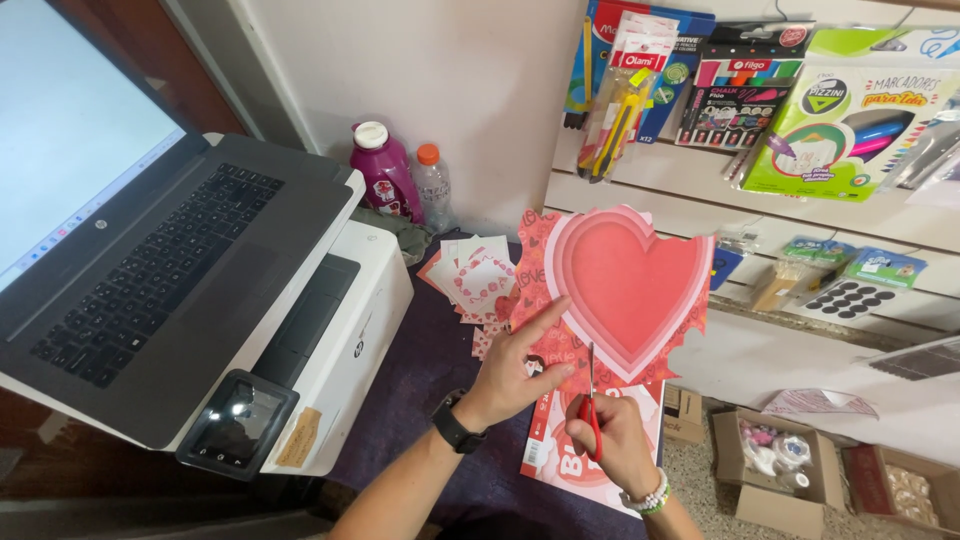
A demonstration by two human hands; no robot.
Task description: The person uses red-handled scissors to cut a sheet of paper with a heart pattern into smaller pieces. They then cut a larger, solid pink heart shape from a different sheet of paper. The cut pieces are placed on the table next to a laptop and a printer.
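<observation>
Paper heart (628,285): pink-red, held upright above purple worktop (420,370). Likely light, floppy, easily torn; best held near cut line. Left hand (515,368): grip pinching lower left edge, forefinger extended. Right hand (620,440): grip closed around red scissors (591,400), blades at bottom edge. Behind: paper cutouts (475,280), printer (345,340), laptop (150,270).

The paper heart (628,285) is pink-red at its centre, ringed by paler pink bands, on a red sheet (535,285) printed with small hearts. The scissors (592,415) have red handles. The cut squares (478,280) are white with pink heart borders. The cloth (420,380) beneath is dark purple. The printer (365,320) is white, the laptop (170,280) grey with black keys. One bottle (384,172) is magenta with a white cap, the other bottle (433,187) clear with an orange cap. The watch (455,428) is black.
</observation>
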